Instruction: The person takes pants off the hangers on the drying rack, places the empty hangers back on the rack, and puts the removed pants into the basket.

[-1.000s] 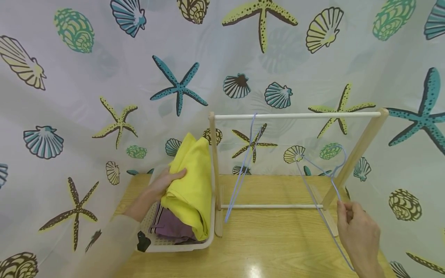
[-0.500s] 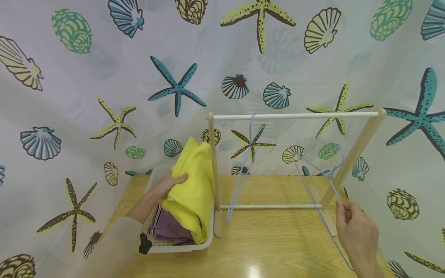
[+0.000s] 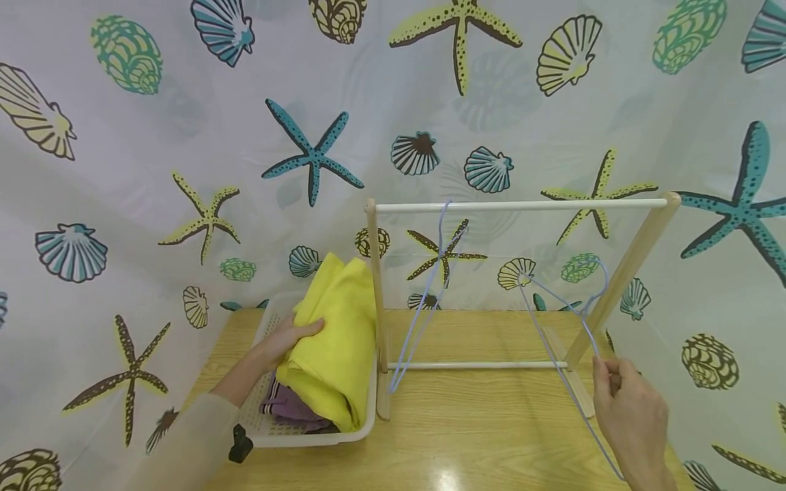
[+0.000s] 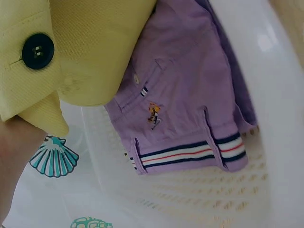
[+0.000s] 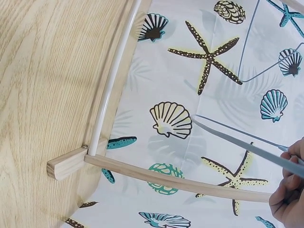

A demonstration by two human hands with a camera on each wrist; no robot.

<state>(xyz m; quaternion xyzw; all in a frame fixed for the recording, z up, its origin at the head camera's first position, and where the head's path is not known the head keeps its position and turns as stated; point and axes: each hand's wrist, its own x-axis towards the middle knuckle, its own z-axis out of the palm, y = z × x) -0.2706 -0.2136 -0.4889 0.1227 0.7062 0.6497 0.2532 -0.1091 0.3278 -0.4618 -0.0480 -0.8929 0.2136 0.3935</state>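
Observation:
In the head view, my left hand (image 3: 284,344) grips a folded yellow garment (image 3: 336,334), thumb on its front, over the white basket. A dark button (image 4: 38,51) shows on that garment in the left wrist view. Beneath it, purple shorts or trousers (image 4: 178,90) lie in the basket, with a striped waistband and a small embroidered figure. My right hand (image 3: 632,412) pinches a thin blue hanger (image 5: 237,141) by one sloping arm, at the rack's right end. The hanger's hook points up, off the rod.
A wooden rack (image 3: 635,273) with a white top rod (image 3: 522,204) stands on the wooden table (image 3: 467,436). Another blue hanger (image 3: 441,235) hangs from this rod near its left end. The white basket (image 3: 370,426) sits left of the rack. A shell-patterned curtain (image 3: 245,136) surrounds the table.
My left hand has lowered the yellow garment slightly and shifted it a little left. The hanging hanger has swung slightly. My right hand and its hanger are almost still.

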